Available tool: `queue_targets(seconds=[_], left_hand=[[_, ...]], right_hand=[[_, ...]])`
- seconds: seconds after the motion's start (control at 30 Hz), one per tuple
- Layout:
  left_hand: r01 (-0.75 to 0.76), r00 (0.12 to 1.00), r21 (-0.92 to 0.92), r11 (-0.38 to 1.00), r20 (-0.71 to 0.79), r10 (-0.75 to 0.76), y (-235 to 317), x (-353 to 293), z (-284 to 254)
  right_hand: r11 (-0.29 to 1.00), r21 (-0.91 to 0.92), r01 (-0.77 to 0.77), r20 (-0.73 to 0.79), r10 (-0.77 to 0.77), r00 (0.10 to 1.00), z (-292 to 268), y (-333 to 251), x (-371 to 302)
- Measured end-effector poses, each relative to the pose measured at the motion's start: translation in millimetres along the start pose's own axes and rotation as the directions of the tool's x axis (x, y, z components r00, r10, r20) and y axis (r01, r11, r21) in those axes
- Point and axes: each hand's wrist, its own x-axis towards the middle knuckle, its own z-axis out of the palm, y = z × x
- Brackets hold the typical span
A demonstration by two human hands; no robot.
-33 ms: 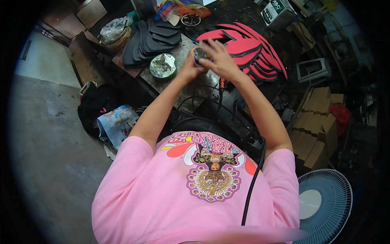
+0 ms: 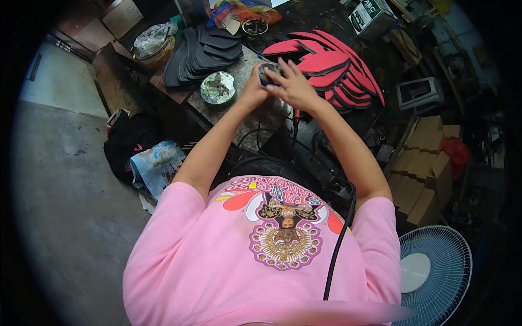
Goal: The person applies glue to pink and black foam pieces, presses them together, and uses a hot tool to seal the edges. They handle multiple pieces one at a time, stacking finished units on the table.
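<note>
curled round a small round container (image 2: 274, 68), our left hand (image 2: 254, 88); our right hand (image 2: 297, 90), fingers spread, partly hides it. round end faces us, long axis unclear. red pieces (image 2: 326, 62) right, grey pieces (image 2: 187, 62) left.

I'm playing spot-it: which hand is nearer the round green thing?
Left. The left hand is right of the round green thing, not touching it; the right hand is farther right.

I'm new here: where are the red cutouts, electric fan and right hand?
Red cutouts (image 2: 326, 61), head view: a piece's red face.
Electric fan (image 2: 418, 273), head view: its pale centre.
Right hand (image 2: 298, 90), head view: its back.
</note>
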Motion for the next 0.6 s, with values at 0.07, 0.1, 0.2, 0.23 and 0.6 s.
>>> queue_targets(seconds=[0.07, 0.1, 0.2, 0.23, 0.6], left_hand=[[0.017, 1.000, -0.007, 1.000, -0.002, -0.017, -7, 1, 1], [0.016, 1.000, 0.015, 1.000, 0.001, -0.016, -9, 2, 2], [0.017, 0.999, -0.007, 1.000, -0.035, -0.018, -15, 16, 0], [0.035, 0.998, -0.029, 0.999, -0.045, -0.036, -14, 20, -1], [0.269, 0.958, 0.148, 0.952, -0.144, -0.249, 3, 10, -5]], right_hand=[[0.981, 0.191, -0.027, 0.037, 0.020, 0.999, 8, 6, -2], [0.977, 0.214, 0.011, 0.017, -0.015, 1.000, 9, 9, -3], [0.951, 0.310, 0.002, 0.153, -0.051, 0.987, -8, 24, -5], [0.931, 0.364, -0.016, 0.212, -0.066, 0.975, -18, 28, -9], [0.737, 0.612, -0.289, -0.317, 0.563, 0.764, -26, 48, -181]])
